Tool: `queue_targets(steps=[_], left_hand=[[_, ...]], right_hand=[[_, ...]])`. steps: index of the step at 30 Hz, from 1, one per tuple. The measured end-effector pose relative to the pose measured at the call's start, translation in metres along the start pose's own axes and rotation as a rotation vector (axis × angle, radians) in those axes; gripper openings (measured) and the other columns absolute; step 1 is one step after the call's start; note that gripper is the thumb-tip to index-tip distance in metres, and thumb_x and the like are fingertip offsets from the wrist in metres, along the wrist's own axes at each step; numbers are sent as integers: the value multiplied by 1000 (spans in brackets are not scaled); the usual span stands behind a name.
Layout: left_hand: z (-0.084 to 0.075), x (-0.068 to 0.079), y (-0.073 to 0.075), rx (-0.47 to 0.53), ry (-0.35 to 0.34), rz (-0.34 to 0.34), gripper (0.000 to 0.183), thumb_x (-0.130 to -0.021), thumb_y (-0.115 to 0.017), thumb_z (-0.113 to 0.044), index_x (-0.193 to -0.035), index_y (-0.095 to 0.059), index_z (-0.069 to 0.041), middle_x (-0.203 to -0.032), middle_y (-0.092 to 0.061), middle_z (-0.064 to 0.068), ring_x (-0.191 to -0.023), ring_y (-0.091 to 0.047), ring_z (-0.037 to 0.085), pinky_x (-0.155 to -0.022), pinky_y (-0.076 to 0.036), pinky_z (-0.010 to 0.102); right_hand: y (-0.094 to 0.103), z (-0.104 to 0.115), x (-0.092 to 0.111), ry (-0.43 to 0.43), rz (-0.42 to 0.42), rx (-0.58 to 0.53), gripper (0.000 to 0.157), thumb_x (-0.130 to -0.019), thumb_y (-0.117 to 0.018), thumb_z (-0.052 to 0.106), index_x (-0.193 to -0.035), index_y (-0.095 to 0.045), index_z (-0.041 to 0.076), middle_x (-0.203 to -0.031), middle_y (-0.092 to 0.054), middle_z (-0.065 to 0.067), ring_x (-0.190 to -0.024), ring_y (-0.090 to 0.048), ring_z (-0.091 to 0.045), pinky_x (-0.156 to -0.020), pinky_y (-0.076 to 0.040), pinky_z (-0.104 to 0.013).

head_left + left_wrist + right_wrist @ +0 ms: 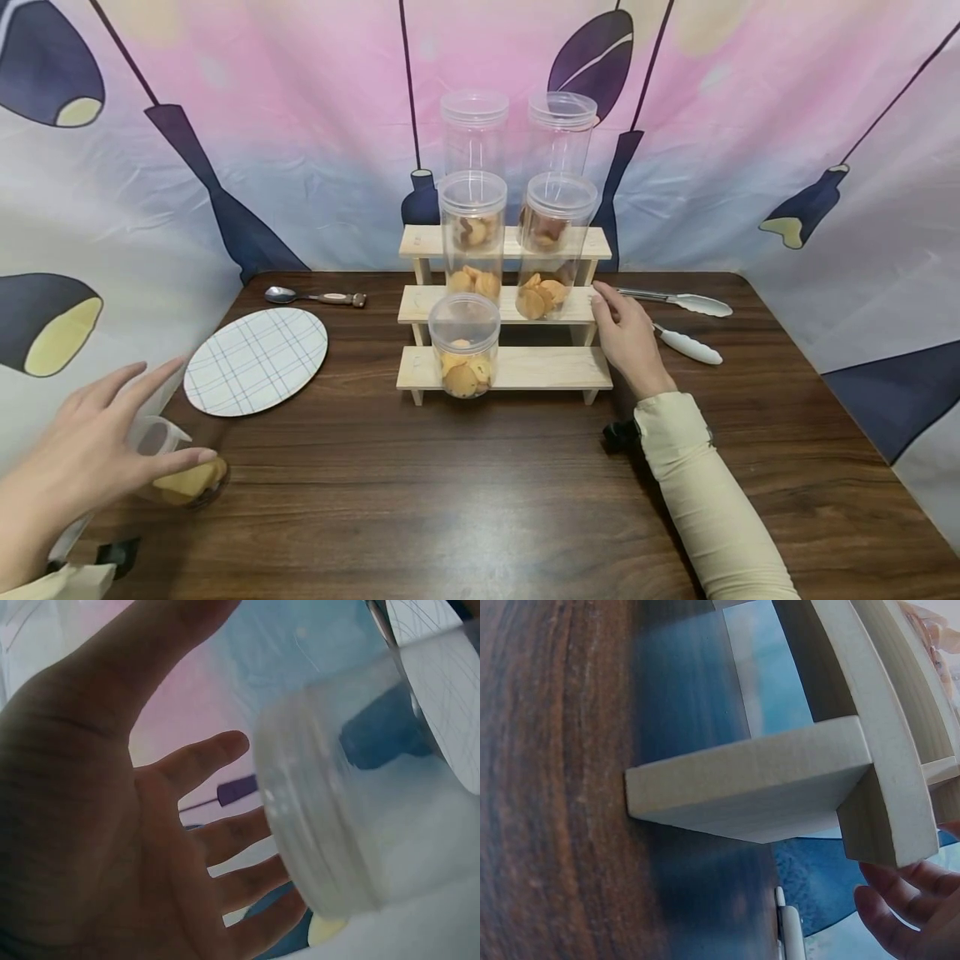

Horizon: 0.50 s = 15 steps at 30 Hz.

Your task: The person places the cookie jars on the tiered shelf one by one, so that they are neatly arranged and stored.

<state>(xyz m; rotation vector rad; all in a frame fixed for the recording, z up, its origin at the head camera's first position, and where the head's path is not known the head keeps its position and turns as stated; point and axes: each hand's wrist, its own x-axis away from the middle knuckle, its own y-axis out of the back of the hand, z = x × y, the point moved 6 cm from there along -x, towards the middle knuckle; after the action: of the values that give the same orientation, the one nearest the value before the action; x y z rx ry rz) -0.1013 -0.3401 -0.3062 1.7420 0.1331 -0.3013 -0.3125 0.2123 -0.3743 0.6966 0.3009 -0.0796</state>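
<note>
My left hand has its fingers and thumb spread above and beside a clear lidded jar with yellow-brown food in it; the hand hides part of the jar. In the left wrist view the jar's lid end lies in front of the fingers, and I cannot tell whether they touch it. My right hand rests its fingertips on the right end of the middle step of a wooden three-step stand. In the right wrist view the fingers are at the plank's end, loosely bent and not wrapped round it.
On the bottom step stands a short cookie jar. Taller jars stand on the upper steps, two on each. White-tipped tongs lie right of the stand. At the left are a checked oval plate and a spoon.
</note>
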Motion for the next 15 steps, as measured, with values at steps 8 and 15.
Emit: queue_targets(steps=[8,15], left_hand=[[14,15,-1,-5,79,31,120,-60,-92,-46,-154,-30,-4,-129,-37,46,-106,-37,66,-85,-30,74],[24,23,-12,41,82,46,115,-62,-93,-36,-156,-31,-10,-128,-42,40,-107,-42,62,-86,-32,67]], right_hand=[[0,1,0,13,-9,0,56,-106,-38,48,-150,-48,17,-120,-59,-17,-107,-56,-33,-91,-45,-53],[0,1,0,18,-11,9,55,-106,-38,48,-150,-48,17,-121,-59,-18,-108,-56,-34,-92,-45,-53]])
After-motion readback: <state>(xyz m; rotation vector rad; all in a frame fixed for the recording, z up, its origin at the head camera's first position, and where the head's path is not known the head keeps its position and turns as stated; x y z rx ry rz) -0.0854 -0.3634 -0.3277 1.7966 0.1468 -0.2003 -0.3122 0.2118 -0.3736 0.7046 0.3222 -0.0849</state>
